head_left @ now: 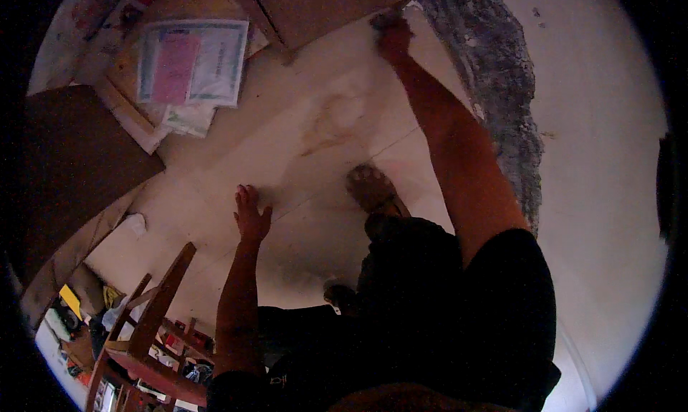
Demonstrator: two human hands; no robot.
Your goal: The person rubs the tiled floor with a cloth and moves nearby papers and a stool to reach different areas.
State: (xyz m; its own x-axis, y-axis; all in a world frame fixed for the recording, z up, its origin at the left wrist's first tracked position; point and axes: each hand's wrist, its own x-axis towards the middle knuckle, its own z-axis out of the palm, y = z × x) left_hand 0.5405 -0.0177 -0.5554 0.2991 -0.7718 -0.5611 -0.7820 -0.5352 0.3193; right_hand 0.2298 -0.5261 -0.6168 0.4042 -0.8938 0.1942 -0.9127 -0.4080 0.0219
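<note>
My right hand (394,41) reaches far out to the foot of the wall, beside the lower edge of a brown wooden board (330,7). Its fingers are closed round a dark bunched thing, too dim to name, low against the floor. My left hand (251,215) is open over the pale tiled floor (301,190), fingers held out and thumb apart, with nothing in it. A brownish smear (326,136) marks the tiles between my two hands. My bare foot (373,188) rests on the floor near the smear.
A rough dark grey band (502,89) runs along the base of the pale wall (602,125) at right. Papers in a clear sleeve (215,61) lie at the far left. Dark brown furniture (79,175) stands at left, with a wooden stool (154,312) and clutter at the lower left.
</note>
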